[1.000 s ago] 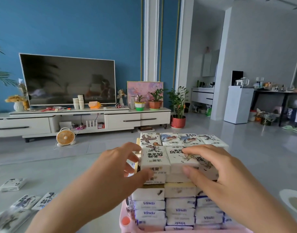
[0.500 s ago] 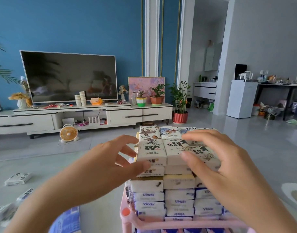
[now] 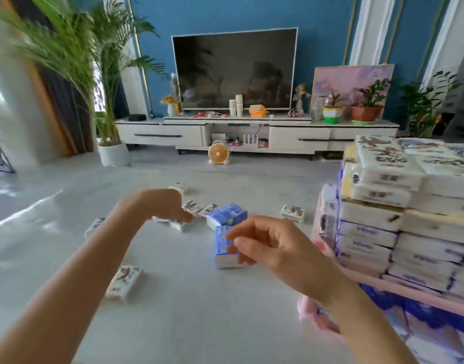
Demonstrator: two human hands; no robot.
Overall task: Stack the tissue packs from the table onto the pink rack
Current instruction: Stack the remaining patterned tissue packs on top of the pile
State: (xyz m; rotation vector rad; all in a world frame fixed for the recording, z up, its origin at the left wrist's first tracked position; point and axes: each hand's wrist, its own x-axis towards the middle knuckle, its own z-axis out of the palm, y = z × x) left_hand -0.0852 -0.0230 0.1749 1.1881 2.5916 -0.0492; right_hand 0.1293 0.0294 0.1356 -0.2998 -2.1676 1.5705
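Now, both arms out over the surface (image 3: 178,316). Left hand (image 3: 160,206) with fingers bent down onto a white pack (image 3: 183,224); cannot tell whether grasping. Right hand (image 3: 267,245) at an upright blue pack (image 3: 222,257), fingers curled at its edge, grasp likewise unclear. Around them, loose packs (image 3: 124,282) lying flat. At right, stacked packs (image 3: 378,177) piled high on the pink rack (image 3: 409,291).

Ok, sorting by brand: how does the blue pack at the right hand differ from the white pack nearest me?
The blue pack has a blue wrapper; the white pack is white with a dark cartoon print. The blue pack stands on edge by the right hand; the white pack lies flat, untouched. Both sit on the table.
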